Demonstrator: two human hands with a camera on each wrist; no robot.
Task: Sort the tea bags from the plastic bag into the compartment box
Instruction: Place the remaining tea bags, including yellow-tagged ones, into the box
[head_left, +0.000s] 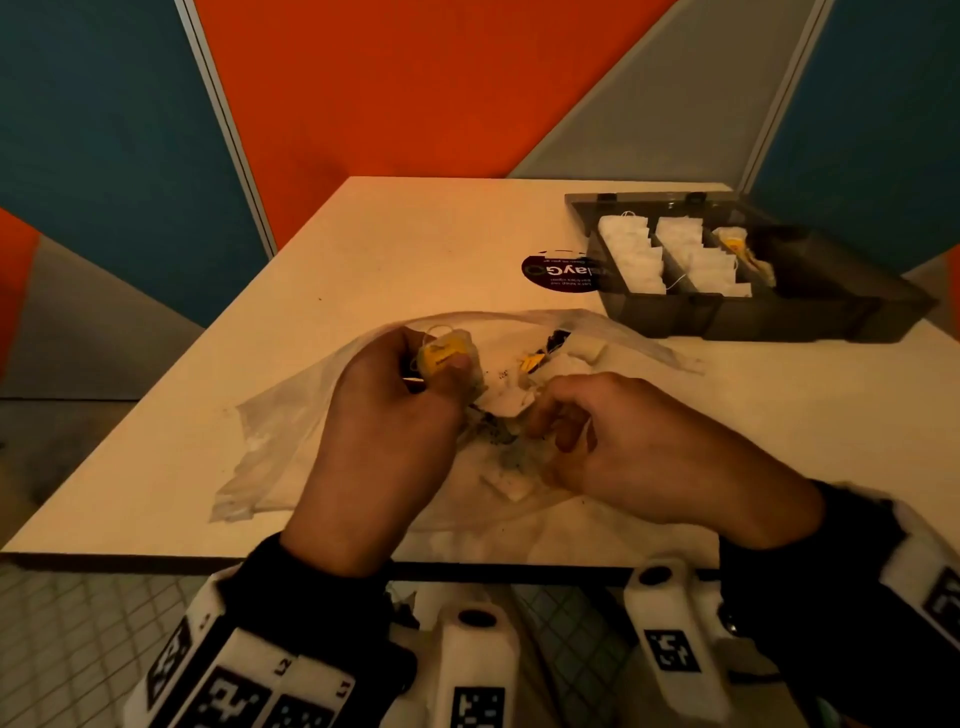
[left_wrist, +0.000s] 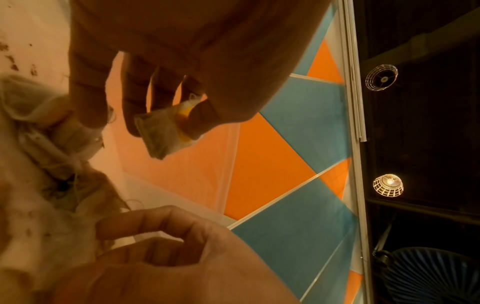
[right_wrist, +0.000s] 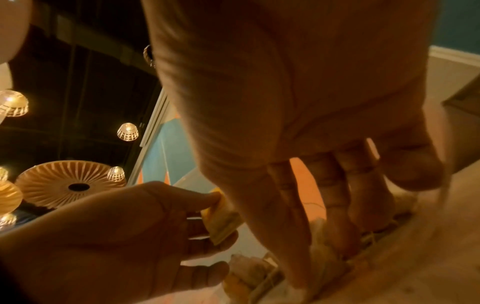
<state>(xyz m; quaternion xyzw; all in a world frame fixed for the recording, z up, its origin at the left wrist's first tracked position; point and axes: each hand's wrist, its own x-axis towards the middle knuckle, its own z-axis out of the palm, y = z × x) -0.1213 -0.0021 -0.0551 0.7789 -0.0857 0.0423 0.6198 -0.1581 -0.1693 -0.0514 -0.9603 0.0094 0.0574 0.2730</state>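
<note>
The round dark sticker (head_left: 561, 272) on the table (head_left: 395, 244) has upside-down white letters, partly hidden; only "layG" is readable. The wrist bands (head_left: 291, 686) show "L1" and "L2".

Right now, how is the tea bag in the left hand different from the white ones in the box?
The tea bag pinched in the left hand has a yellow tag showing; the white tea bags look plain white. It is held above the plastic bag; they stand in rows inside the compartment box. It is single; they are many.
</note>
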